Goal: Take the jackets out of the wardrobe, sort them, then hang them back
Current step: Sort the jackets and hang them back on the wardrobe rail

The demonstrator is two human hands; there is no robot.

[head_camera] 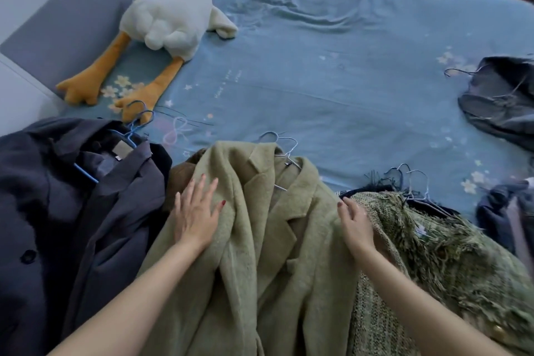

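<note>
With the jackets out and sorting underway, a person is pressing the flat left hand [196, 211] and right hand [357, 225], fingers straight, on a green coat [268, 240] lying on the bed [332, 66]; rehanging remains.

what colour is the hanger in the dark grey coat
Blue hanger, seen in the head view at the dark grey coat collar.

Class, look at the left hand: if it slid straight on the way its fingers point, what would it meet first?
Probably the brown garment just past the left hand's fingertips, peeking from under the beige coat; depth is uncertain.
</note>
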